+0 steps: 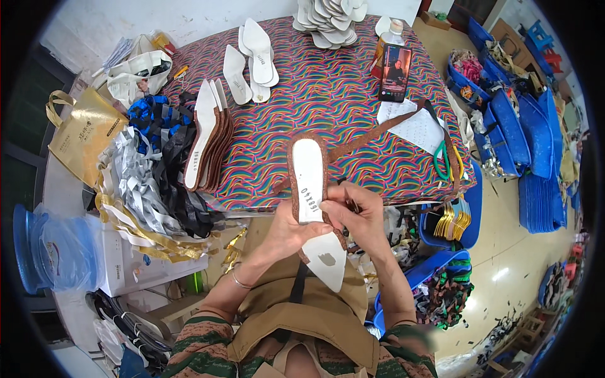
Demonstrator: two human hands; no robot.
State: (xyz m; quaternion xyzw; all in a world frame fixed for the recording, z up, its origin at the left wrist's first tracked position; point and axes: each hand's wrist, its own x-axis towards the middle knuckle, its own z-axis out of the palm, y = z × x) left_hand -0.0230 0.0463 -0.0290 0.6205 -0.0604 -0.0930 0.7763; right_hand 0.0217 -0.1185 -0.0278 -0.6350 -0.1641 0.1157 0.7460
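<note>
A white shoe insole [307, 165] with a pointed toe is held upright over the table's near edge, toe toward me. Brown glittery strip [291, 165] borders its heel and middle, while the toe end shows a bare white edge and a grey patch. My left hand [285, 232] is closed round the middle of the insole from the left, thumb across its face. On the other side, my right hand [358, 215] pinches the brown edging strip against the insole's edge; its fingertips are partly hidden. A long tail of strip [381, 130] lies across the table behind the insole.
Edged insoles [205, 135] stand in a row at left, beside heaped silver, black and blue strips [142, 173]. Plain insoles [257, 50] lie farther back. A phone [394, 74] leans on a bottle [395, 31]. Green-handled scissors [441, 162] lie right. Blue bins [469, 236] stand below.
</note>
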